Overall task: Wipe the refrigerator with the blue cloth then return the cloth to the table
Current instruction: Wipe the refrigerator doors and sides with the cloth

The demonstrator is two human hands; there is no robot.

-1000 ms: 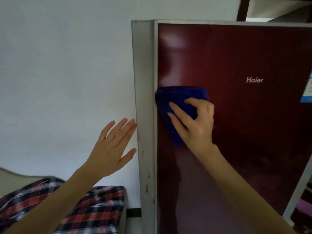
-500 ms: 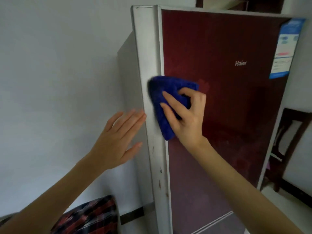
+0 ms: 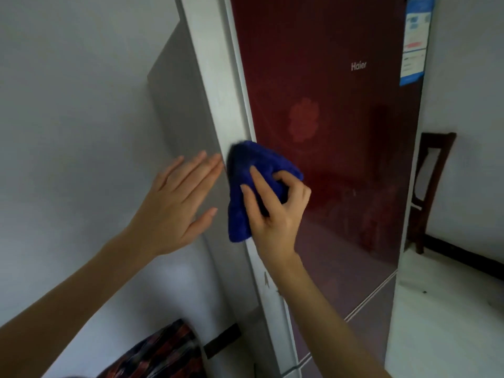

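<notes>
Refrigerator (image 3: 341, 159) edge — right hand (image 3: 275, 214) presses blue cloth (image 3: 245, 192) there

Refrigerator (image 3: 341, 186), cloth (image 3: 240, 219), perhaps chair (image 3: 437, 137): one each

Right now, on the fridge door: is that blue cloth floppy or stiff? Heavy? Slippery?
Probably floppy: the blue cloth bunches and folds under the right hand, lower end hanging loose. Likely light: curled fingers alone hold it. Its fuzzy pile should slide easily over the glossy refrigerator door.
</notes>
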